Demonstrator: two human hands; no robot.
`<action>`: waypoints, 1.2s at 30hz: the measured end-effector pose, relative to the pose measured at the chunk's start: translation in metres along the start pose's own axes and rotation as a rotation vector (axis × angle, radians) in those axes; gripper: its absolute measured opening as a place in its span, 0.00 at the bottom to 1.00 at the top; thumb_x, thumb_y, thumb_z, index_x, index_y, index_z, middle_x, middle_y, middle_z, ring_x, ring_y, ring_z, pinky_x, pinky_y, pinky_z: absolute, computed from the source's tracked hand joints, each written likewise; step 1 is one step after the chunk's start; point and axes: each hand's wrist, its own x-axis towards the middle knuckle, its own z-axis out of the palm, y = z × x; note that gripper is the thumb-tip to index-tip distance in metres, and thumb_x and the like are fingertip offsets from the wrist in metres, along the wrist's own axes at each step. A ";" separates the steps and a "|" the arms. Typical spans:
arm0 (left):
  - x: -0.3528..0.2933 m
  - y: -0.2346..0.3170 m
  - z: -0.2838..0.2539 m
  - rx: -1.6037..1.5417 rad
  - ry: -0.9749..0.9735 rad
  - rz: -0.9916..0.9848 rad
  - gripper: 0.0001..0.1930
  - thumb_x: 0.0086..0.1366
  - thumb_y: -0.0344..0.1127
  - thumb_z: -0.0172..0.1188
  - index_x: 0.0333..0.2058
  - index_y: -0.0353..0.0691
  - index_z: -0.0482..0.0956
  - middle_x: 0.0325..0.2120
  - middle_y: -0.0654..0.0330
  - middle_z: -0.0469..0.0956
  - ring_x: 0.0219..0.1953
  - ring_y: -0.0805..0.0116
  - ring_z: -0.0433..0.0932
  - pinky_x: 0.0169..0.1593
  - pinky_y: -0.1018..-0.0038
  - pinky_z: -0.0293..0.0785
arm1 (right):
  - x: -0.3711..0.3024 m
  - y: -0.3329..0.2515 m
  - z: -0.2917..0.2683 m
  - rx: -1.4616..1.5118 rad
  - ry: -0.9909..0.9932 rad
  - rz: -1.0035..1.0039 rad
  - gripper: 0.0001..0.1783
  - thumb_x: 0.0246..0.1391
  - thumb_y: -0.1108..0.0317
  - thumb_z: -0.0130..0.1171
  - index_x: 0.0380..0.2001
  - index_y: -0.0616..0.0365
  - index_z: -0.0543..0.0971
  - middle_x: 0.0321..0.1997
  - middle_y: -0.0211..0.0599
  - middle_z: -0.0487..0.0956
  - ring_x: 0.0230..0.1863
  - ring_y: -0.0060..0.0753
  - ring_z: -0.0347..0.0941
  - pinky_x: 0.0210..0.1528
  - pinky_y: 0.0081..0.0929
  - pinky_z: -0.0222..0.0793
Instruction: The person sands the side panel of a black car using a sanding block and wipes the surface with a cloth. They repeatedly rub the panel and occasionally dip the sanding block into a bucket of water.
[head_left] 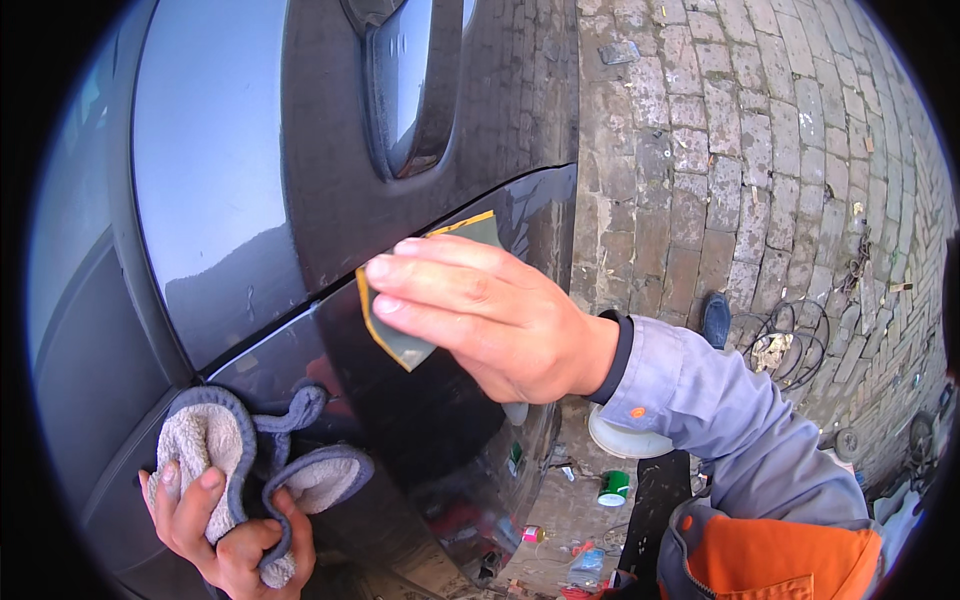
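Observation:
My right hand (500, 315) lies over a folded grey-green sheet of sandpaper (405, 345) with yellow edges, its fingers together and holding it against the dark car body (400, 430). The sheet sits on the panel seam, and its corners show on both sides of my fingers. My thumb is hidden beneath the hand. At the lower left, my left hand (235, 545) grips a bunched grey towel (205, 435) with dark blue edging. Part of the towel rests against the glossy lower panel.
A recessed, framed opening (405, 90) is in the upper panel. Brick paving (740, 150) runs along the right. A white basin (625, 435), a green can (614, 488) and small litter lie below my right arm. Coiled wire (795, 340) lies farther right, near a dark shoe (715, 318).

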 end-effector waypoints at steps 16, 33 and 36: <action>0.012 0.004 0.000 -0.052 0.052 0.040 0.19 0.55 0.30 0.82 0.40 0.53 0.80 0.51 0.51 0.83 0.56 0.43 0.80 0.70 0.40 0.68 | -0.092 0.085 -0.030 -0.188 -0.011 0.154 0.31 0.54 0.87 0.62 0.63 0.62 0.81 0.70 0.48 0.80 0.69 0.54 0.78 0.72 0.45 0.76; 0.019 0.009 0.004 -0.035 0.102 0.062 0.17 0.55 0.27 0.81 0.35 0.51 0.79 0.47 0.51 0.80 0.53 0.40 0.79 0.63 0.41 0.74 | -0.059 0.061 -0.033 -0.170 0.168 0.243 0.29 0.54 0.84 0.63 0.62 0.66 0.81 0.65 0.51 0.79 0.64 0.57 0.78 0.67 0.46 0.77; 0.020 0.008 0.003 -0.044 0.096 0.065 0.17 0.55 0.26 0.81 0.35 0.50 0.79 0.47 0.52 0.80 0.54 0.41 0.79 0.64 0.42 0.73 | -0.065 0.064 -0.033 -0.213 0.240 0.350 0.27 0.58 0.85 0.61 0.62 0.68 0.80 0.64 0.52 0.79 0.63 0.59 0.78 0.67 0.46 0.76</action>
